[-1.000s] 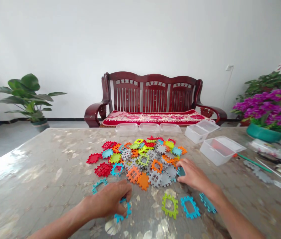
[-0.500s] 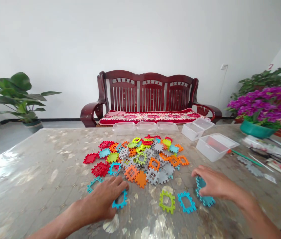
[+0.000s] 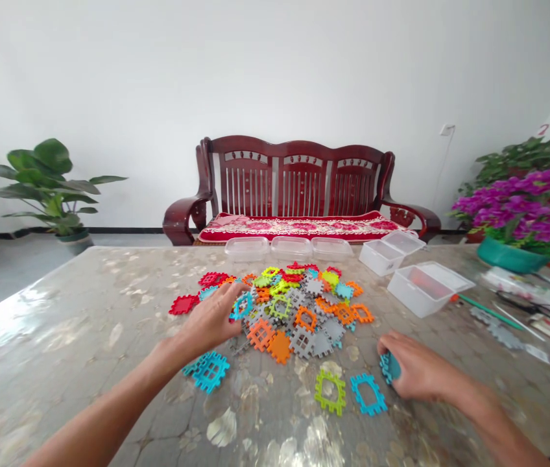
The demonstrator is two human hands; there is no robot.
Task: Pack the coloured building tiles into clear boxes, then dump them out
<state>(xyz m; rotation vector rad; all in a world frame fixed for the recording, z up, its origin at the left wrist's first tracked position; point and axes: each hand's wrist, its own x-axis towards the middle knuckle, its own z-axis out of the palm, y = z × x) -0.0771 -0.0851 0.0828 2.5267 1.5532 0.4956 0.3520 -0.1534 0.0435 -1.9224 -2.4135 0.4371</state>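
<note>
My left hand [image 3: 214, 316] is over the left side of a heap of toy interlocking tiles [image 3: 299, 301], its fingers pinching a blue frame tile [image 3: 241, 305]. Below that wrist lie overlapping blue tiles, the top one a window tile [image 3: 211, 371]. My right hand [image 3: 414, 364] is curled around blue tiles [image 3: 390, 368] at the right; how many is hidden by the fingers. Between the hands, towards the front, a lime green frame tile [image 3: 330, 392] and another blue frame tile [image 3: 369, 394] lie flat, side by side. Red, orange, grey and green tiles make up the heap.
Clear plastic lids [image 3: 291, 248] lie behind the heap. Two translucent boxes [image 3: 421, 292] stand at the back right. Grey tiles [image 3: 497, 329], a green stick [image 3: 491, 312] and a flower pot [image 3: 513, 255] are farther right. A wooden bench [image 3: 299, 172] stands beyond the table.
My left hand has moved up and away to the heap's left side, and the blue window tile now shows at the front left. My right fingers have closed further around the blue tiles.
</note>
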